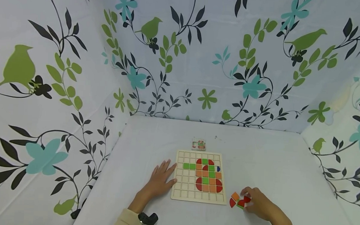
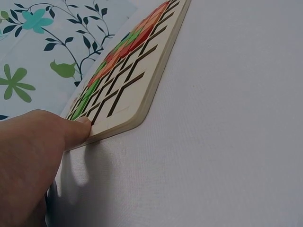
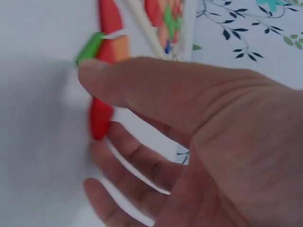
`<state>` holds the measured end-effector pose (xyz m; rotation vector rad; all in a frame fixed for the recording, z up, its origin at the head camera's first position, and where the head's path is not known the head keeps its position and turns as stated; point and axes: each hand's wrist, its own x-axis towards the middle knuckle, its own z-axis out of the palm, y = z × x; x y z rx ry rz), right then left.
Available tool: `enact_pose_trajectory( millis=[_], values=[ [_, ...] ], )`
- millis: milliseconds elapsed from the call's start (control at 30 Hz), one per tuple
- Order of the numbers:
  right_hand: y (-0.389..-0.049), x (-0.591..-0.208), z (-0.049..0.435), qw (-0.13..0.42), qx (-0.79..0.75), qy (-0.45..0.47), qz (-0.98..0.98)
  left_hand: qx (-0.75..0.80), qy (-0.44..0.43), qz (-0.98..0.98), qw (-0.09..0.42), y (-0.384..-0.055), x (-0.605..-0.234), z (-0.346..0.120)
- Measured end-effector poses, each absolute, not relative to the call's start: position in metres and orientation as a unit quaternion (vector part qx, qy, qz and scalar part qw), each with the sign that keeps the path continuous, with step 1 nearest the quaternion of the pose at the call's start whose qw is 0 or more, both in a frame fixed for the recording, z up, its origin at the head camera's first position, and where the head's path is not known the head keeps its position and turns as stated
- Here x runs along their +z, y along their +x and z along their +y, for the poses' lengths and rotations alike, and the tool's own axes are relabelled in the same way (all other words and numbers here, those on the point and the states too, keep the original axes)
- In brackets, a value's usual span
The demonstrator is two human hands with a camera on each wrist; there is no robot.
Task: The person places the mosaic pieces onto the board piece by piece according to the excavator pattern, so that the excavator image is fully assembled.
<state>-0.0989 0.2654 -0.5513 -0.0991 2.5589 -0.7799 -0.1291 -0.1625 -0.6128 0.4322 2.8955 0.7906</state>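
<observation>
A wooden grid board (image 1: 181,188) lies on the white table, with red, green, orange and blue tiles filling some of its cells. My left hand (image 1: 160,181) rests at its left side with fingers spread; in the left wrist view the thumb (image 2: 78,131) touches the board's edge. Right of the board, my right hand (image 1: 259,204) reaches over several loose tiles. A red tile (image 1: 246,199) lies between its parted thumb and fingers. Beside it are an orange tile (image 1: 235,196), another red tile (image 1: 232,202) and a green tile (image 3: 89,47), which the right thumb partly covers.
A small pattern card (image 1: 198,144) in a clear holder stands behind the board. Patterned cloth (image 1: 208,77) with birds and leaves hangs around the table's back and sides. Dark wristbands (image 1: 148,219) show at both wrists.
</observation>
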Motion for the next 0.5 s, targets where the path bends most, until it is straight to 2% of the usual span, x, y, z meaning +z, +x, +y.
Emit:
enact_pose_trajectory(
  millis=[67,300,400,500],
  values=[
    [-0.096,-0.559,0.269,0.217,-0.283,-0.036,0.934,0.266,0.144,0.952,0.049,-0.129,-0.612,-0.163],
    [-0.103,-0.576,0.276,0.119,-0.262,-0.015,0.957,0.286,0.153,0.946,0.029,-0.127,-0.617,-0.163],
    [-0.107,-0.577,0.278,0.114,-0.263,0.003,0.958,0.281,0.15,0.947,0.028,-0.128,-0.621,-0.163],
    [-0.11,-0.576,0.277,0.137,-0.284,0.0,0.949,0.275,0.148,0.95,0.033,-0.128,-0.621,-0.166]
  ],
)
